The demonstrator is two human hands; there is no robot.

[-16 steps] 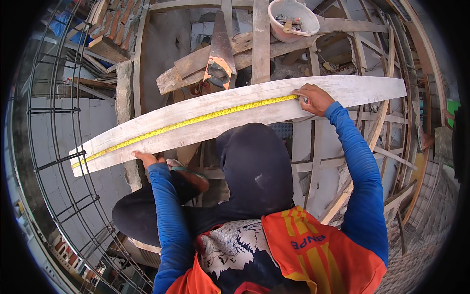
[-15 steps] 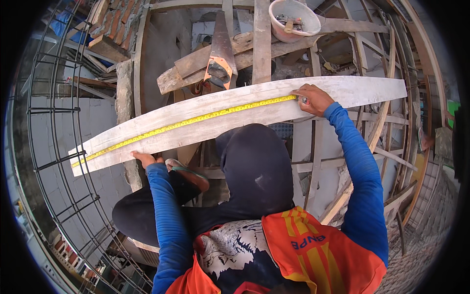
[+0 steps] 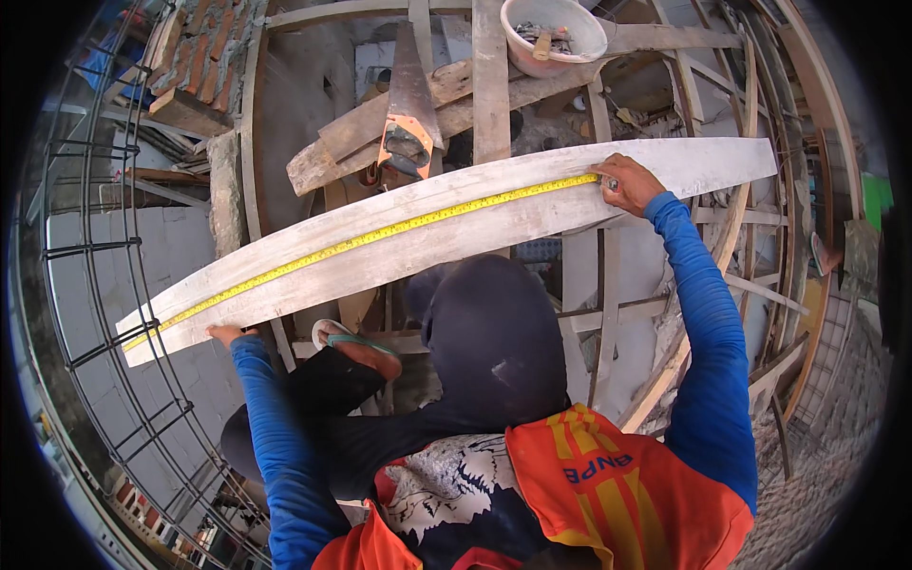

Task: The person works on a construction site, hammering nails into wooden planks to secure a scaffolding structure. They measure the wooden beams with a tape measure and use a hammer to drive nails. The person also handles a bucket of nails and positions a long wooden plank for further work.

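A long whitish wooden board (image 3: 456, 223) lies across in front of me above my knee, its left end tilted toward me. A yellow tape measure (image 3: 380, 235) is drawn out along its face, from the left end to my right hand. My right hand (image 3: 631, 186) is closed round the tape's case, which is mostly hidden, and rests on the board's right part. On the lower edge near the left end, my left hand (image 3: 231, 333) grips the board, with its fingers partly hidden beneath.
A handsaw (image 3: 408, 123) with an orange and black handle leans beyond the board. A white bucket (image 3: 600, 43) holding small items stands on wooden beams (image 3: 491, 85). To the left rises a rebar cage (image 3: 92, 249). Another person's foot (image 3: 825, 256) shows at the far right.
My left hand has slid left along the board's lower edge. My right hand has moved right with the tape case, and more tape lies drawn out. The view has shifted slightly.
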